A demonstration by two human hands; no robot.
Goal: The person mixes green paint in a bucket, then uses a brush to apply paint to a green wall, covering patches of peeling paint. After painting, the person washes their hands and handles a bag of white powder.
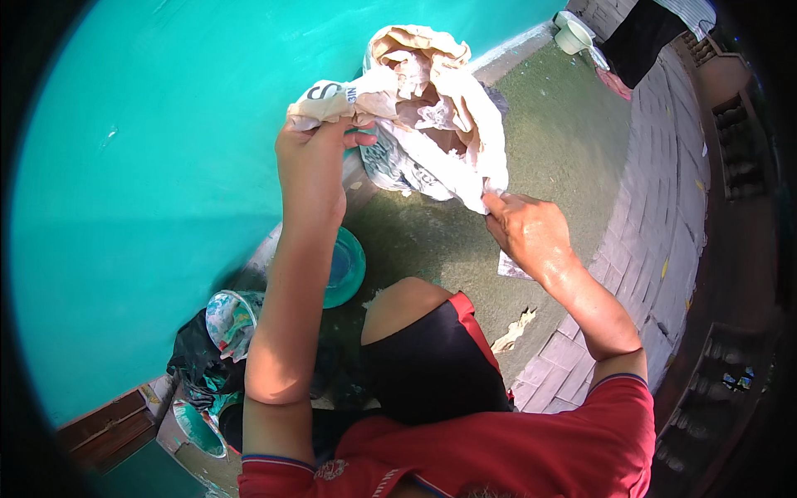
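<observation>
A large white sack [492, 131] with a crumpled tan inner side stands open at its mouth against the teal wall. My left hand [317, 140] pinches a gathered corner of its rim, which bears printing. At the lower right edge of the mouth, my right hand [526, 224] grips the rim between thumb and fingers. Crumpled clear plastic [434, 115] lies in the mouth; how full the sack is cannot be told. Below and between my arms sits a round green basin [353, 267], partly hidden by my left forearm.
The teal painted wall [155, 155] runs along the left. Lower left are a paint-smeared bucket [230, 320], a black plastic bag [196, 355] and a tilted paint container [198, 429]. A torn tan scrap [515, 330] lies on the floor. A pale green dipper [573, 38] sits far off.
</observation>
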